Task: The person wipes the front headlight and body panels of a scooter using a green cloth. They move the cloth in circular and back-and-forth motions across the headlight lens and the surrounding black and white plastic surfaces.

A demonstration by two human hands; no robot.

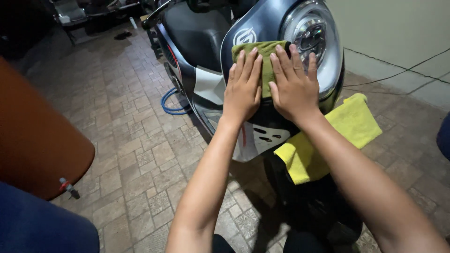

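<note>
A folded green cloth (265, 63), soft and napped like microfibre, is pressed flat against the glossy dark front panel of a scooter (206, 33), just left of the round, chrome-ringed headlight (311, 40). The left hand (243, 89) is laid over the cloth's left edge, its fingers (248, 63) straight and held close together, palm flat on the smooth panel. The right hand (294, 84) is spread over the cloth's right part, its fingers (286, 61) slightly fanned and flat, with nothing pinched between them. A second cloth (328, 138), bright yellow and of the same fuzzy weave, is draped below the right forearm over the front of the scooter, its corners hanging loose. A white angular fairing piece (208, 84) is seen beneath the left hand. A coil of blue hose (171, 105) is lying on the floor (131, 140), which is paved with small, rough, mottled square tiles. A rounded rust-brown body (37, 140) is seen at the left edge
</note>
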